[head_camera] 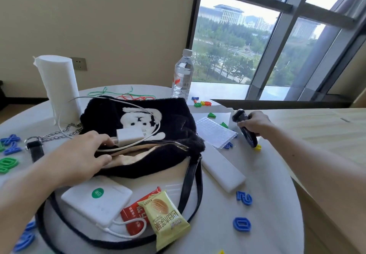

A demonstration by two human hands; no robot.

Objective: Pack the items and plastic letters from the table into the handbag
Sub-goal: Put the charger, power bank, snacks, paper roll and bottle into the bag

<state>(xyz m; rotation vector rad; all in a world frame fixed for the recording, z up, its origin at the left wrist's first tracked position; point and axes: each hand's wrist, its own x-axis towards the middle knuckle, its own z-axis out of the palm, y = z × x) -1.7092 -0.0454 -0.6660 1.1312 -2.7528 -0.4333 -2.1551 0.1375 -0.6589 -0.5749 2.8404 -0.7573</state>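
Observation:
A black fuzzy handbag with a white bear patch lies on the round white table, its zip open toward me. My left hand holds the near edge of the bag's opening, fingers against the white charger and its cable lying on the bag. My right hand is closed around a black shaver-like device standing at the table's right side. A white power bank, a red packet and a yellow snack packet lie near me. Blue plastic letters and green plastic letters are scattered around.
A paper towel roll stands at the back left and a water bottle at the back. A white foam block and a clear bumpy sheet lie right of the bag. A wooden surface adjoins the table's right.

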